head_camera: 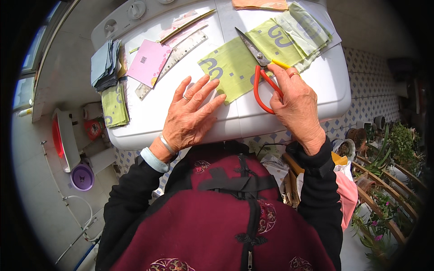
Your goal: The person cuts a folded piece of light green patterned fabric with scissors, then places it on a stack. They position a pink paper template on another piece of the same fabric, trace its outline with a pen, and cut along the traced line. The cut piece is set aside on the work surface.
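Observation:
My right hand [296, 101] grips red-handled scissors [260, 56] and a slim yellow item [280, 63], only partly visible. The scissor blades lie over a green patterned cloth strip [234, 67], pointing away from me. My left hand [193, 117] rests flat, fingers spread, by the strip's left end, holding nothing. Beyond it, a pink card [149, 62] overlaps a clear ruler [183, 49]; a gold-coloured pen [188, 26] lies above the ruler. Folded pale green cloth [303, 28] covers the strip's far right part. Stacks of blue-grey cloth [103, 64] and green cloth [115, 106] sit at the left edge.
The white top of a washing machine [169, 135] serves as the work surface, with control knobs [136, 10] along its back. Orange cloth [259, 4] lies at the far edge. A purple basin [82, 176] is low on the left; potted plants [403, 139] stand on the right.

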Tool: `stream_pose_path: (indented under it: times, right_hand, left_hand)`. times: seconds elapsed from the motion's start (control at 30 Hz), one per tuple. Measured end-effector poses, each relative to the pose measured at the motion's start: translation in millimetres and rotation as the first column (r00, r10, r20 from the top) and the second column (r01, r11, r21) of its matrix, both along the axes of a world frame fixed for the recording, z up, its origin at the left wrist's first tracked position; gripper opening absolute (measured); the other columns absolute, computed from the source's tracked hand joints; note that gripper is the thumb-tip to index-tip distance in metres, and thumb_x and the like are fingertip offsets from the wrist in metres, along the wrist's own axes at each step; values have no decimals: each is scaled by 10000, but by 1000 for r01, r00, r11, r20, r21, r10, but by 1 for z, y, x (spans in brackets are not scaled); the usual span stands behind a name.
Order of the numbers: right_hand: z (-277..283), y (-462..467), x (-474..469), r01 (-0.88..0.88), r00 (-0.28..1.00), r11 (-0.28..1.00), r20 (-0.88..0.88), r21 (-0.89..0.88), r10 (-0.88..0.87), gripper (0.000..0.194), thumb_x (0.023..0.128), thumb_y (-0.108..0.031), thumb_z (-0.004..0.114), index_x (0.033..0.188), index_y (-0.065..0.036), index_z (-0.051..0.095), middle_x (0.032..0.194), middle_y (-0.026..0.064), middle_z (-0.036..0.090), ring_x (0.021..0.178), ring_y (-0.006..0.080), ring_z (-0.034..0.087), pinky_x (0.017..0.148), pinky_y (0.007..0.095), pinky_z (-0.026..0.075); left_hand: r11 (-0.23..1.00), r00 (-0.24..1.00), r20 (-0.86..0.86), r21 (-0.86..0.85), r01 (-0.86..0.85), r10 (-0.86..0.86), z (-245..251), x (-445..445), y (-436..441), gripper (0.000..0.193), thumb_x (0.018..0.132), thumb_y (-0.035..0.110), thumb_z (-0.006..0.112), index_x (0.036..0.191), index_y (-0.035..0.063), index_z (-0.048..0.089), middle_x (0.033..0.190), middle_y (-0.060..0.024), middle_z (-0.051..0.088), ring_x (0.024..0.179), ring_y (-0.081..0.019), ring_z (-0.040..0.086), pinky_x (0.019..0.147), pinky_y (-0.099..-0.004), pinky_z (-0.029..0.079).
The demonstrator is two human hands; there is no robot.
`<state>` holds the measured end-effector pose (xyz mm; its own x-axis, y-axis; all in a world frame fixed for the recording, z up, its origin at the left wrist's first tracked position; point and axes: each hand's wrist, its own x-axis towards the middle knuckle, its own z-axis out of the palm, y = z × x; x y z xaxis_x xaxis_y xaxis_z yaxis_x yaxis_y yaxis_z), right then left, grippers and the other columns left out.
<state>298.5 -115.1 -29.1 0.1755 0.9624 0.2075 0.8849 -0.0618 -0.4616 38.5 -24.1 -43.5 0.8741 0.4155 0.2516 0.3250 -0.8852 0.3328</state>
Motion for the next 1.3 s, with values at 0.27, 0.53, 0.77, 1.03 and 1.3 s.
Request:
stream_pose_path:
  times: [0.27,0.53,0.77,1.03,1.3]
  right_hand:
    - [17,-14,-1,116,714,985,-679,-129,-173,507,792,118,573,1272,-44,567,975,57,588,835,103,584,782,267,496]
    - [16,-27,28,283,677,959,-702,-29,-221,444,860,121,624,1275,-22,556,1026,32,618,966,106,622,863,240,492]
    - [11,-12,68,291,939,954,-210,68,-271,410,823,61,667,1217,-42,620,980,85,596,835,195,627,757,288,511]
    - [7,-18,72,360,924,933,-141,8,-356,435,822,-22,702,1251,-14,635,1071,165,661,929,336,673,806,355,527]
    - [4,-30,74,408,902,912,-143,-30,-408,434,863,-38,688,1288,18,625,1107,194,687,969,335,683,833,374,531]
  left_hand:
    - [991,974,225,-130,-11,41,4,-12,0,437,635,121,766,1067,69,723,1260,-188,643,1235,-378,582,1102,-554,389]
    - [972,948,266,-198,-126,177,-2,-16,5,420,636,85,774,1049,28,717,1220,-192,651,1195,-382,600,1053,-534,425]
    - [977,993,37,-185,-104,112,5,-7,6,642,753,246,790,1349,81,618,1480,-197,507,1438,-380,413,1210,-551,209]
    - [985,992,-129,-172,-13,-10,8,5,14,581,928,402,644,1388,58,562,1492,-165,499,1453,-357,393,1220,-577,149]
    - [987,992,-124,-162,9,-30,9,9,17,625,795,241,762,1357,47,568,1476,-143,515,1447,-345,396,1223,-583,142]
